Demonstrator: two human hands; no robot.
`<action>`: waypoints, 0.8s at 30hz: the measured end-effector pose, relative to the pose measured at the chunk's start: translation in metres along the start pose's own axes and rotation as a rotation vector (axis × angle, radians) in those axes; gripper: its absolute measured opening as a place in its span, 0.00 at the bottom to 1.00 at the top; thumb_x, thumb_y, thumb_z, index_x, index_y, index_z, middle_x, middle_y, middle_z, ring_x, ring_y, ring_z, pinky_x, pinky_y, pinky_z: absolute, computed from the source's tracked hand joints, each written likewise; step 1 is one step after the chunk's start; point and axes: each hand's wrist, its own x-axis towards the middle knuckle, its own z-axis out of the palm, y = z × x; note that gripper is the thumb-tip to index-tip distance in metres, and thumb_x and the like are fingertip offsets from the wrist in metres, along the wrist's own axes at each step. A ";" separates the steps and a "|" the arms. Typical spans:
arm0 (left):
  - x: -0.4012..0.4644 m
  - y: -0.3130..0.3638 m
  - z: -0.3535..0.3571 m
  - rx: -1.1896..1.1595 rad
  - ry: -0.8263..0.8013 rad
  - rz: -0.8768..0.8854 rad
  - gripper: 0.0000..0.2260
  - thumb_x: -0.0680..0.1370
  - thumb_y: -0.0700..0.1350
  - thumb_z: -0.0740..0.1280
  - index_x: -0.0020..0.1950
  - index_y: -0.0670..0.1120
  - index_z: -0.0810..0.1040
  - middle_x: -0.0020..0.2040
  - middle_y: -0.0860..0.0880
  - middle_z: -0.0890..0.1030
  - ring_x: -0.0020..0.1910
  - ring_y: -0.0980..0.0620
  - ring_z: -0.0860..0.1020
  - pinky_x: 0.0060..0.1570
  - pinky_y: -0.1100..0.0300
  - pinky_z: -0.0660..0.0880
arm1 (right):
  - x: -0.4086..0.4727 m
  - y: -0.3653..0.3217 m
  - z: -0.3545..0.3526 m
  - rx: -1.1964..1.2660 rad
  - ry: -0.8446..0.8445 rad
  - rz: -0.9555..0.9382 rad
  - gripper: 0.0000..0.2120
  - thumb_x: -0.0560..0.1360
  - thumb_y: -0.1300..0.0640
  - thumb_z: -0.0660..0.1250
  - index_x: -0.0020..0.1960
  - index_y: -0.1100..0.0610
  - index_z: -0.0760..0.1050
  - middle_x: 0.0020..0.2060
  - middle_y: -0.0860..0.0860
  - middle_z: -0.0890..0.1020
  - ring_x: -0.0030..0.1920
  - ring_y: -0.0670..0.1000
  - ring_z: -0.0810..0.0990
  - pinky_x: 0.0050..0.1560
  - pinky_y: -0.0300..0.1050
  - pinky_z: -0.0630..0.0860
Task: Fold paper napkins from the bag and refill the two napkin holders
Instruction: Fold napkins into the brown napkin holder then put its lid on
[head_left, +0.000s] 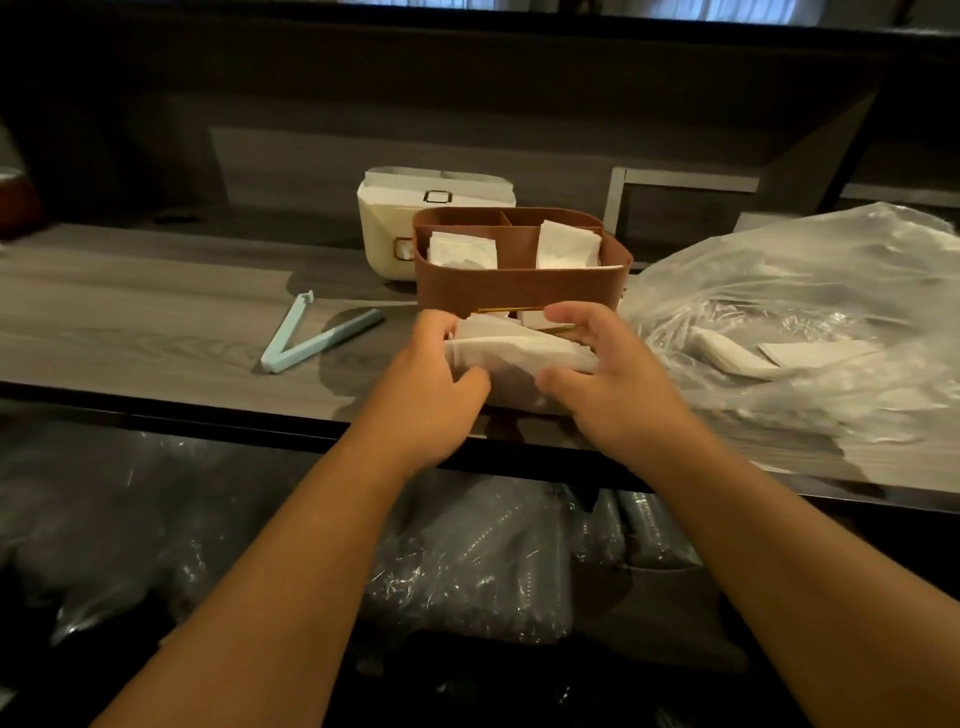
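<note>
Between both hands (431, 384) (613, 384), napkin (519, 351) (pinched), fingers curled

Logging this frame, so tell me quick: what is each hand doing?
Left hand: holding the napkin.
Right hand: holding the same napkin.

A grey wood-grain counter (130, 312) carries a brown holder (519, 286) and a cream holder (384, 228). A pale blue clip (306, 338) lies left, a clear plastic bag (805, 312) right.

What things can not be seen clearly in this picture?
- Head view: the white holder is partly hidden by the brown holder.
- Napkins in the plastic bag are blurred by the film.
- The left hand and right hand cover the ends of the napkin.
</note>
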 end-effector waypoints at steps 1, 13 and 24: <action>0.000 0.003 -0.001 -0.044 -0.017 -0.005 0.18 0.82 0.44 0.64 0.68 0.58 0.62 0.61 0.53 0.73 0.48 0.57 0.74 0.36 0.65 0.71 | 0.001 -0.003 0.001 0.016 -0.009 0.006 0.27 0.78 0.59 0.70 0.69 0.38 0.67 0.59 0.39 0.71 0.49 0.41 0.76 0.36 0.32 0.79; -0.004 0.009 0.006 -0.224 -0.044 0.131 0.29 0.76 0.33 0.68 0.62 0.63 0.60 0.64 0.52 0.65 0.57 0.50 0.74 0.39 0.65 0.78 | 0.001 -0.010 0.009 0.151 0.029 -0.077 0.27 0.72 0.65 0.72 0.62 0.39 0.74 0.54 0.38 0.79 0.58 0.43 0.77 0.52 0.42 0.82; -0.008 0.008 0.013 -0.141 -0.018 0.093 0.23 0.78 0.40 0.68 0.62 0.59 0.60 0.60 0.56 0.65 0.51 0.54 0.74 0.38 0.66 0.75 | -0.003 0.000 0.004 -0.057 -0.055 0.000 0.26 0.75 0.61 0.72 0.65 0.39 0.69 0.55 0.40 0.74 0.44 0.42 0.79 0.33 0.31 0.77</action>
